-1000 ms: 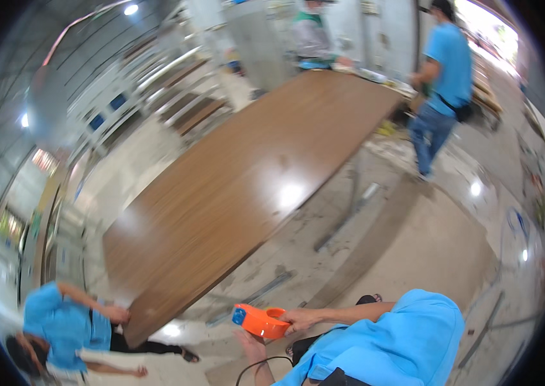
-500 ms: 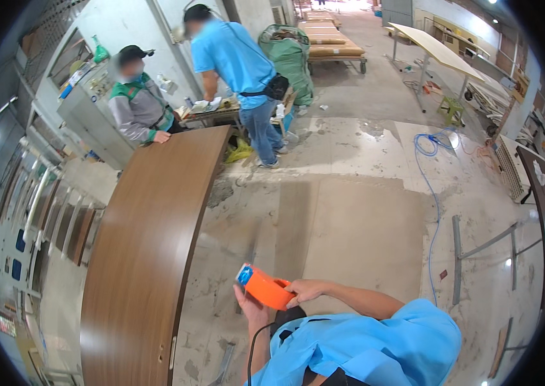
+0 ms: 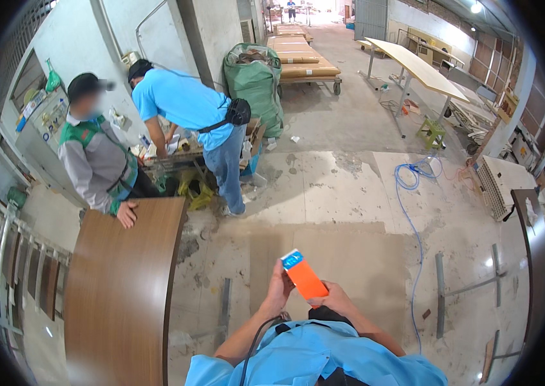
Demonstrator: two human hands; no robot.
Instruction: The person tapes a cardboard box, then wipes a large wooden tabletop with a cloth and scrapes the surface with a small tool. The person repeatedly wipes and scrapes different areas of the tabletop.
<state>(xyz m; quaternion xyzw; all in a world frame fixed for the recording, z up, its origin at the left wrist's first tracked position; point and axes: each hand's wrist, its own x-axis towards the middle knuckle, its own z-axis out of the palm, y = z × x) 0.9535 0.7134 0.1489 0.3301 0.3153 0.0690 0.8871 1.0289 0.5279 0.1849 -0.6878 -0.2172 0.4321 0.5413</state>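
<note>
An orange tape dispenser (image 3: 307, 281) with a blue and silver end is held in front of my body, its blue end pointing away from me and to the left. My right hand (image 3: 336, 301) grips its near end. Against its left side, close to the blue end, rest the fingers of my left hand (image 3: 277, 289). To my left stands a large brown wood-grain door panel (image 3: 118, 289), apart from both hands. A co-worker in a grey and green jacket lays a hand (image 3: 127, 214) on the panel's far edge.
Another co-worker in a blue shirt (image 3: 185, 103) bends over a cluttered bench. Beside them stands a green sack (image 3: 253, 87). A blue hose (image 3: 419, 257) runs over the floor on the right, near a grey metal frame (image 3: 440, 296). Far off are loaded carts (image 3: 301, 67) and a long table (image 3: 414, 64).
My view has turned left and drawn more level. The tape dispenser has swung to point further away from me, both hands still at it. The co-worker in blue bends lower over the bench.
</note>
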